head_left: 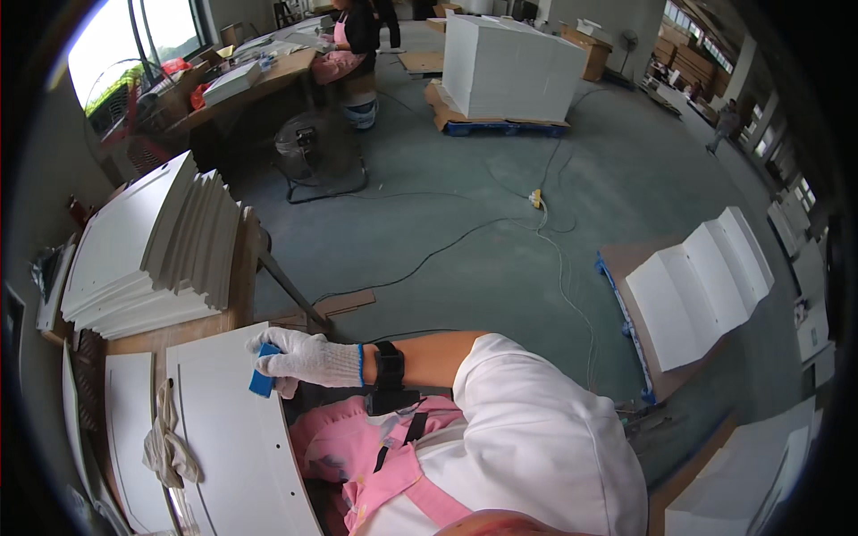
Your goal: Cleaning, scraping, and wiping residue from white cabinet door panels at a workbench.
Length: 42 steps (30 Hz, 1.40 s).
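My right hand [308, 359], in a white knit glove with a blue cuff, is closed around a small blue block [262, 370]. The block sits at the edge of a white panel [228, 429] lying flat on the workbench; whether it touches the panel I cannot tell. Dark holes run along the panel's near edge. A crumpled off-white cloth [170, 447] lies across the gap between this panel and a narrower white panel [130, 429]. My left hand is out of view.
Stacked white panels [125, 241] stand on the bench's far part. Beyond are a floor fan [308, 147], cables [429, 255] and a seated person [349, 45] at a table. Wrapped white goods [509, 71] stand on a pallet; folded white sheets [702, 286] lie on another at right.
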{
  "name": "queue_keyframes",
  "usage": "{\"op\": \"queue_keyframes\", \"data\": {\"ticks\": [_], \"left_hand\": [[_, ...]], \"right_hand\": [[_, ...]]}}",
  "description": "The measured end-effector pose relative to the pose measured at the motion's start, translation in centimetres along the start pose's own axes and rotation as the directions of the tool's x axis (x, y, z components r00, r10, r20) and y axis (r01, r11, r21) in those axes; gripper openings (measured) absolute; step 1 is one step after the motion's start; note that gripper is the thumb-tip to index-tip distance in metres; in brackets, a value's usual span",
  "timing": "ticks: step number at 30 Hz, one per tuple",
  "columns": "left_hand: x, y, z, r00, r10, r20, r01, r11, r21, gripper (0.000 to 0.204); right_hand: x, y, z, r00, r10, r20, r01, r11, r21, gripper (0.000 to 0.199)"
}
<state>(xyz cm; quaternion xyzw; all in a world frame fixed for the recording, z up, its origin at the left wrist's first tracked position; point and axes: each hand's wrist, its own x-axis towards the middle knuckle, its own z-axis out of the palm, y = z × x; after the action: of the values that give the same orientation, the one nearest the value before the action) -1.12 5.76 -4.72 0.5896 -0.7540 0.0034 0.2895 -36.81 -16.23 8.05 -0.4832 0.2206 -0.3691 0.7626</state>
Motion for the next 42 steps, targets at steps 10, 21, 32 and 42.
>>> {"op": "queue_keyframes", "data": {"ticks": [10, 21, 32, 42], "left_hand": [[8.3, -2.8, 3.7, 0.996, 0.088, 0.01, -0.086, 0.983, -0.16, 0.025], [-0.3, -3.2, 3.3, 0.983, -0.172, -0.063, 0.155, 0.965, -0.21, 0.027], [-4.8, -3.1, 4.8, 0.942, -0.314, -0.118, 0.263, 0.909, -0.322, 0.03], [-7.8, -3.1, 5.9, 0.895, -0.421, -0.148, 0.329, 0.846, -0.42, 0.033]], "right_hand": [[0.7, -2.8, -0.1, 0.993, -0.06, -0.102, 0.052, 0.995, -0.082, 0.045], [1.6, 0.6, -1.0, 0.995, 0.099, 0.019, -0.098, 0.994, -0.043, 0.048], [1.0, 1.3, -1.2, 0.988, 0.152, -0.021, -0.153, 0.988, -0.012, 0.051], [1.6, 2.9, -0.3, 0.977, 0.211, -0.02, -0.211, 0.975, -0.066, 0.053]]}}
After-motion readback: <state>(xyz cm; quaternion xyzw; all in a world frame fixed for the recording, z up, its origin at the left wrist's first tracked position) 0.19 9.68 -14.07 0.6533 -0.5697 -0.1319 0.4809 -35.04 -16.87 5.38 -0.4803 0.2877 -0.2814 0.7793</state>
